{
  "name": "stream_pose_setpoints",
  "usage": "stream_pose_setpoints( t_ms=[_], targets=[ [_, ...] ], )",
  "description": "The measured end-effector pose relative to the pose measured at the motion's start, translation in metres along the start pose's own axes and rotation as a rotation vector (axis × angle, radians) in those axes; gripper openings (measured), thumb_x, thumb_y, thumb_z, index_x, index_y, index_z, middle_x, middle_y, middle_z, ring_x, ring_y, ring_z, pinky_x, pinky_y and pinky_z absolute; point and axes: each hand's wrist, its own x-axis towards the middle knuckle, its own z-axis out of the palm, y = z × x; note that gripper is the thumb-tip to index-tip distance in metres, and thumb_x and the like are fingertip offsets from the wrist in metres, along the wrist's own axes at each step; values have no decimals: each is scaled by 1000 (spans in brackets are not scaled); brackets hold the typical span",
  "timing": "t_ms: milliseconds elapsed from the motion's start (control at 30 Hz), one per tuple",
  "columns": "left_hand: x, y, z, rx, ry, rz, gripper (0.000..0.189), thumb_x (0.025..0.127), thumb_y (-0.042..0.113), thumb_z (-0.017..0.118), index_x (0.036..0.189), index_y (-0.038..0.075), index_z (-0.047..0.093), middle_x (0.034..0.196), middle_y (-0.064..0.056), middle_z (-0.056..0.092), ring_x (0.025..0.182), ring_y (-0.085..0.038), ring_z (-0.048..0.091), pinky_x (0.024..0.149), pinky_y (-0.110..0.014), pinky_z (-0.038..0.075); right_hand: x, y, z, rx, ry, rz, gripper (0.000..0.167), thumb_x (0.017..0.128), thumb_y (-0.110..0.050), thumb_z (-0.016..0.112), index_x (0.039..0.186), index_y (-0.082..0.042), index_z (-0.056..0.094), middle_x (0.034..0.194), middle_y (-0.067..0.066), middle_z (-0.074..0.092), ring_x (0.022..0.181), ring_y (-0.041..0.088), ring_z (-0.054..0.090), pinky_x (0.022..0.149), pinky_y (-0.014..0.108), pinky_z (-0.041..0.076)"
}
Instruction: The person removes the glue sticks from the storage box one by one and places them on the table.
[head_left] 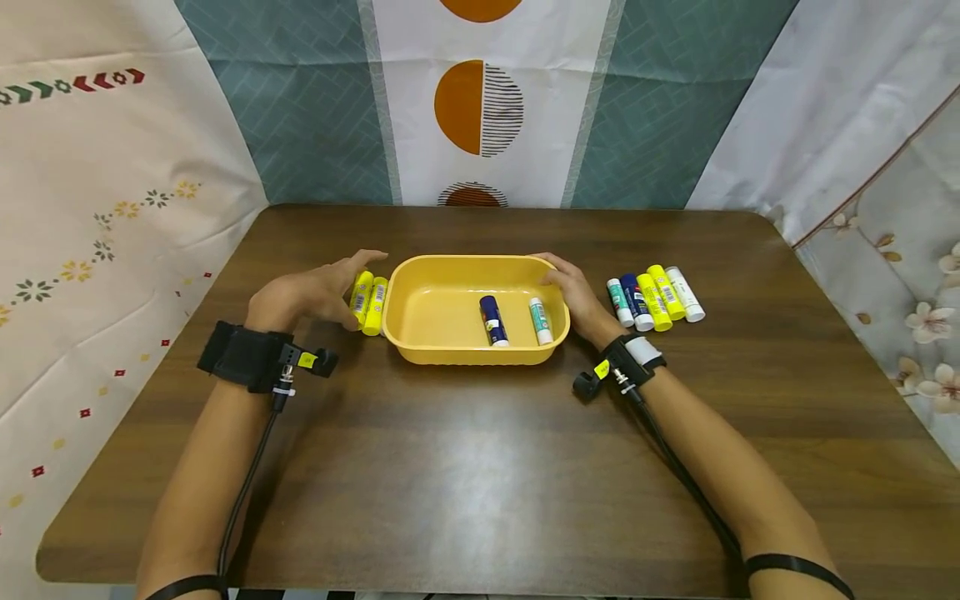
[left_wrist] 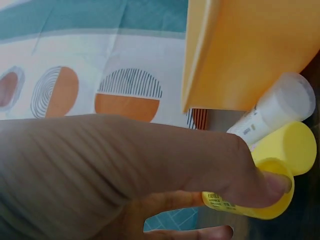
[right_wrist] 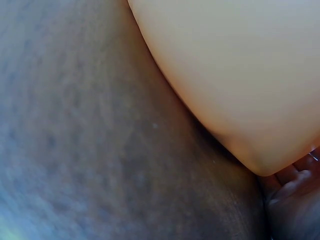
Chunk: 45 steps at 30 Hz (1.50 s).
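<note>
A yellow plastic tray (head_left: 435,354) stands mid-table, holding a dark blue glue stick (head_left: 492,320) and a white-and-teal glue stick (head_left: 541,321). At its left end my left hand (head_left: 311,292) pinches a yellow glue stick (head_left: 360,293) lengthwise, the thumb (left_wrist: 270,187) against its near end and a finger at the far end. Between that one and the tray lies a second yellow glue stick (head_left: 375,307); a white glue stick (left_wrist: 280,102) shows beside it in the left wrist view. My right hand (head_left: 579,296) grips the tray's right end, fingers at the rim.
Right of the tray lies a row of glue sticks: a teal-and-white one (head_left: 620,302), a dark blue one (head_left: 636,302), two yellow ones (head_left: 654,302) and a white one (head_left: 686,295). The wooden table (head_left: 465,467) ends at a patterned cloth (head_left: 315,108) behind.
</note>
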Motion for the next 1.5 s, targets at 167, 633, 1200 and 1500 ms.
stream_pose_setpoints(
  t_ms=[167, 633, 1200, 1500],
  targets=[
    [-1, 0, 3, -80, -25, -62, 111, 79, -12, 74, 160, 26, 9, 159, -19, 22, 129, -40, 36, 106, -63, 35, 2, 0, 1, 8, -1, -8, 42, 96, -3, 42, 137, -1, 54, 129, 12, 55, 108, 22, 54, 94, 28, 48],
    [-1, 4, 4, 27, -1, -28, 87, 88, 11, 76, 158, 15, 24, 160, -23, 21, 137, -45, 32, 107, -65, 35, -1, 1, 2, 7, -7, -6, 43, 96, -2, 41, 137, 0, 54, 130, 14, 55, 108, 22, 54, 95, 27, 47],
    [1, 47, 20, 147, 339, 284, 51, 97, 19, 65, 143, 6, 48, 144, -22, 43, 130, -38, 39, 103, -57, 42, 0, 2, 1, 12, -1, -3, 43, 96, -3, 42, 137, -1, 55, 131, 13, 55, 109, 22, 54, 96, 29, 47],
    [39, 68, 56, 103, 378, 503, 55, 94, 30, 72, 140, 5, 52, 135, -18, 54, 124, -33, 50, 102, -49, 45, 0, 1, 2, 23, -3, 2, 42, 96, -2, 43, 135, -2, 56, 128, 11, 56, 109, 22, 54, 95, 28, 48]
  ],
)
